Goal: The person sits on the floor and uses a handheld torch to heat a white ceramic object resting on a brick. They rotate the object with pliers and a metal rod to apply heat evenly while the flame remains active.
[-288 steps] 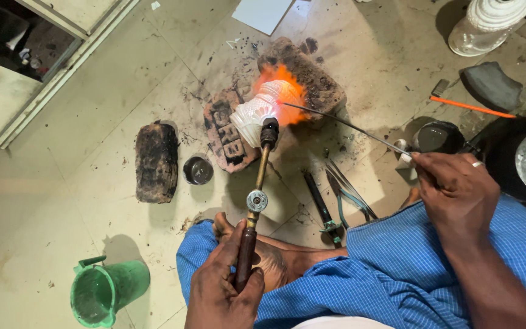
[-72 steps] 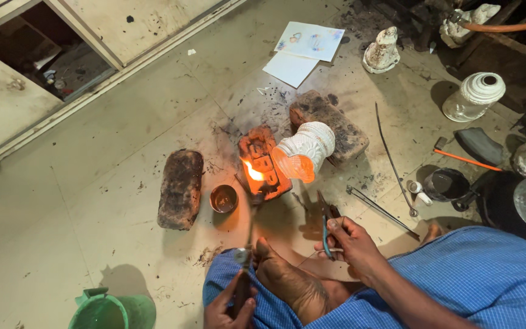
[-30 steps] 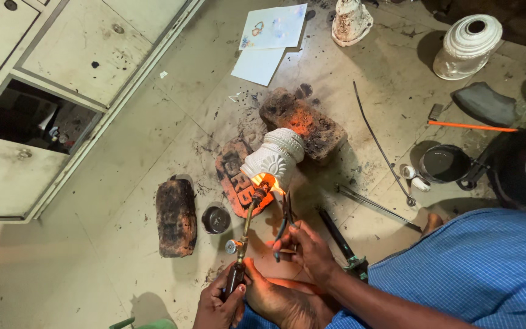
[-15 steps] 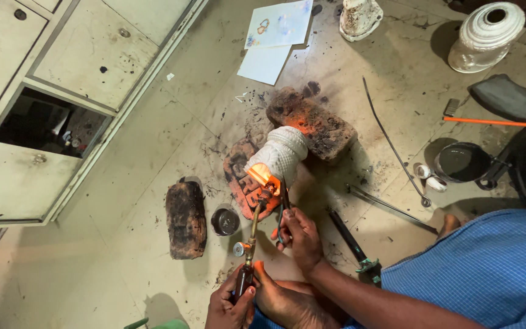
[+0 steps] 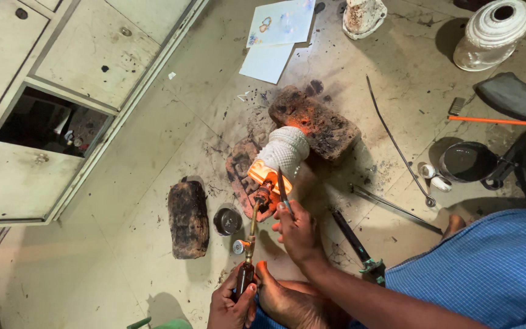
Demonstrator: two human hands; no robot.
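I am looking down at a small metalworking workshop floor: scorched bricks and soot on bare concrete, a lit torch, pliers, wire rods, and a worn metal cabinet alongside.

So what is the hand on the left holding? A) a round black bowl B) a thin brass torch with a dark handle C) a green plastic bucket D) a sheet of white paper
B: the left hand grips the dark handle of the thin brass torch, whose tip meets the glowing orange flame by the white ribbed cylinder.
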